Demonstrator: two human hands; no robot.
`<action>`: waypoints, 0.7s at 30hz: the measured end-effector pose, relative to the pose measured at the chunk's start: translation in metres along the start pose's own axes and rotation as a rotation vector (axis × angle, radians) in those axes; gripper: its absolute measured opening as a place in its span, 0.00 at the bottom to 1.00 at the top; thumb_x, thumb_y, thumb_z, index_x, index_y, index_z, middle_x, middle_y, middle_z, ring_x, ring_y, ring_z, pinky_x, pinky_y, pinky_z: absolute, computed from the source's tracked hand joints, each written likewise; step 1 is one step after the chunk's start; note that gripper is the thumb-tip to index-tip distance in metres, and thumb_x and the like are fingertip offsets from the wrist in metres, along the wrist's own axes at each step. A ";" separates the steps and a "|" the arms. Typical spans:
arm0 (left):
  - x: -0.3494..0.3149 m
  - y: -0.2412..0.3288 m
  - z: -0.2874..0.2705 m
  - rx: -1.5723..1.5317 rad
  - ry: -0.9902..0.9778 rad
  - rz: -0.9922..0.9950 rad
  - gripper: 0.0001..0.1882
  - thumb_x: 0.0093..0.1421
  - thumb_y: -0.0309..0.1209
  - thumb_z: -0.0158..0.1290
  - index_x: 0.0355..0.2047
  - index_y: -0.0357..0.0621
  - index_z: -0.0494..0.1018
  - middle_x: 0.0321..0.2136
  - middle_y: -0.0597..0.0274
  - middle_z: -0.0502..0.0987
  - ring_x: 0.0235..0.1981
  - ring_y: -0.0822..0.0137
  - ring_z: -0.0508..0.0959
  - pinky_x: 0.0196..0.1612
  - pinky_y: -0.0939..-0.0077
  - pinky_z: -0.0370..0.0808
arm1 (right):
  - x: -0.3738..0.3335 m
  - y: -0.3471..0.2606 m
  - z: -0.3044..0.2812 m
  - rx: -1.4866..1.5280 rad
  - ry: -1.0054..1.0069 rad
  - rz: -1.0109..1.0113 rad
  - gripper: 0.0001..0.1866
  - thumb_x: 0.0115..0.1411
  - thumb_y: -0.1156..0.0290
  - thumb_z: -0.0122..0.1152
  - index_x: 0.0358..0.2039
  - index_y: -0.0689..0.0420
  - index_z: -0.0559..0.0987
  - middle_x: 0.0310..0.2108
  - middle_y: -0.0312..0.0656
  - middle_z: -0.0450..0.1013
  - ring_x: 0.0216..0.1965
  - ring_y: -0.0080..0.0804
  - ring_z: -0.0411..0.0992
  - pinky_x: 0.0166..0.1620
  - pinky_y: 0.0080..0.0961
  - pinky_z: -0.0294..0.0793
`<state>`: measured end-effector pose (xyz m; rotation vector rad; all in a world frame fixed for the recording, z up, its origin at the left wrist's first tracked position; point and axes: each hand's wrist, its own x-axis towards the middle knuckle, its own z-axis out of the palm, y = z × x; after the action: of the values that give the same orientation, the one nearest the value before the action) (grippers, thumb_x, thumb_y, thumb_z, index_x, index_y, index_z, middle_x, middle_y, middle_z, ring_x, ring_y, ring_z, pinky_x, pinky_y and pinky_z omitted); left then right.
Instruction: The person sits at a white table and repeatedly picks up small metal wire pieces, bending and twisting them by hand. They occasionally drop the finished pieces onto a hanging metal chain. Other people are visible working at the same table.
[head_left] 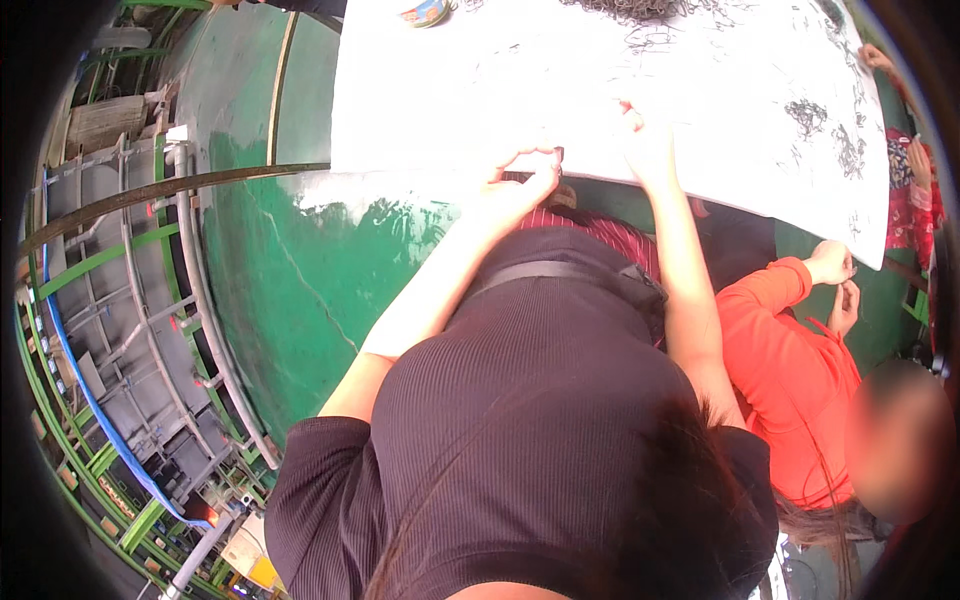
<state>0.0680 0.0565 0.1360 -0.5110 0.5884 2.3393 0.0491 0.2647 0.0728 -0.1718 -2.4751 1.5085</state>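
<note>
Left hand is reaching to the near edge of the white table; thumb and forefinger are curling toward each other into a ring, tips close together at the table edge. Whether they are pinching anything cannot be told: anything between the tips is too small to resolve. The remaining fingers are folding in behind the forefinger.

Right hand is resting on the white table just to the right of the left hand, palm side down, fingers together and overexposed; cannot tell whether it is gripping anything.

Beyond the right hand, further onto the table, thin dark wire pieces are lying scattered in loose tangles, with a denser pile at the far edge, straight ahead of both hands. A small round tin is sitting at the far edge, ahead and left of the left hand.

Below both hands, the person's dark ribbed top and a black strap are filling the lower view.

To the right of the right hand, well apart, a second person in an orange sleeve is holding both hands close together below the table's edge.

To the left of the left hand, a green floor and a grey metal frame are showing.
</note>
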 end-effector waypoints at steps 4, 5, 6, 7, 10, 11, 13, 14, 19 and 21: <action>-0.008 -0.006 -0.003 0.500 -0.056 0.282 0.10 0.49 0.22 0.52 0.34 0.39 0.70 0.25 0.62 0.74 0.29 0.75 0.74 0.32 0.85 0.72 | 0.033 0.016 0.010 -0.532 -0.153 0.050 0.08 0.50 0.71 0.50 0.19 0.63 0.70 0.20 0.38 0.68 0.19 0.24 0.65 0.24 0.21 0.65; -0.008 -0.008 -0.006 0.695 -0.042 0.374 0.10 0.49 0.23 0.52 0.34 0.39 0.71 0.23 0.62 0.74 0.27 0.76 0.74 0.30 0.85 0.73 | 0.040 0.018 0.016 -0.570 -0.182 0.059 0.08 0.50 0.71 0.50 0.20 0.62 0.70 0.20 0.37 0.68 0.19 0.23 0.64 0.24 0.21 0.64; -0.006 -0.009 -0.012 0.755 -0.026 0.391 0.09 0.49 0.23 0.52 0.33 0.39 0.71 0.22 0.62 0.74 0.25 0.76 0.74 0.28 0.85 0.73 | 0.043 0.015 0.017 -0.592 -0.205 0.075 0.08 0.50 0.71 0.50 0.20 0.62 0.70 0.20 0.37 0.68 0.19 0.23 0.64 0.24 0.20 0.64; -0.005 -0.010 -0.015 0.841 -0.009 0.463 0.09 0.49 0.23 0.52 0.33 0.39 0.71 0.21 0.62 0.74 0.23 0.75 0.74 0.27 0.85 0.73 | 0.046 0.013 0.019 -0.613 -0.227 0.088 0.08 0.50 0.71 0.50 0.20 0.62 0.70 0.19 0.37 0.67 0.18 0.22 0.63 0.23 0.20 0.64; 0.002 -0.015 -0.012 1.044 0.016 0.687 0.08 0.49 0.23 0.52 0.33 0.39 0.71 0.20 0.63 0.74 0.22 0.75 0.75 0.27 0.84 0.73 | 0.055 0.008 0.015 -0.613 -0.242 0.143 0.08 0.51 0.70 0.50 0.22 0.61 0.71 0.19 0.36 0.67 0.17 0.21 0.62 0.22 0.18 0.62; 0.005 -0.016 -0.012 1.049 0.013 0.715 0.08 0.49 0.23 0.52 0.33 0.39 0.71 0.20 0.63 0.74 0.22 0.75 0.75 0.27 0.84 0.73 | 0.057 0.007 0.014 -0.590 -0.238 0.170 0.08 0.51 0.70 0.50 0.22 0.61 0.71 0.19 0.36 0.66 0.17 0.20 0.62 0.21 0.18 0.62; 0.004 -0.018 -0.017 0.920 0.028 0.646 0.08 0.50 0.22 0.52 0.32 0.39 0.71 0.20 0.63 0.74 0.22 0.75 0.75 0.27 0.84 0.73 | 0.059 -0.003 0.019 -0.494 -0.266 0.199 0.07 0.52 0.70 0.49 0.23 0.61 0.71 0.18 0.36 0.66 0.16 0.19 0.61 0.21 0.16 0.61; 0.001 -0.019 -0.017 0.897 0.035 0.632 0.08 0.50 0.22 0.51 0.32 0.39 0.71 0.20 0.63 0.74 0.23 0.75 0.75 0.27 0.84 0.73 | 0.057 -0.008 0.020 -0.397 -0.280 0.222 0.07 0.52 0.70 0.49 0.23 0.61 0.71 0.18 0.36 0.66 0.16 0.19 0.60 0.20 0.16 0.60; -0.010 -0.015 0.014 0.772 -0.026 0.563 0.06 0.51 0.22 0.51 0.32 0.39 0.71 0.23 0.62 0.74 0.25 0.76 0.74 0.30 0.82 0.73 | 0.028 -0.040 0.002 0.475 -0.468 0.366 0.07 0.53 0.70 0.49 0.25 0.60 0.70 0.17 0.34 0.64 0.14 0.15 0.58 0.18 0.12 0.57; -0.007 -0.018 0.010 0.813 0.007 0.600 0.06 0.51 0.22 0.51 0.31 0.40 0.72 0.24 0.62 0.74 0.26 0.76 0.74 0.32 0.82 0.72 | 0.012 -0.046 -0.007 0.904 -0.601 0.419 0.06 0.53 0.70 0.50 0.25 0.60 0.70 0.17 0.32 0.63 0.15 0.13 0.56 0.18 0.10 0.55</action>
<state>0.0835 0.0707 0.1434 0.0583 1.7732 2.3245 0.0400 0.2522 0.1182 -0.0719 -1.8681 3.0545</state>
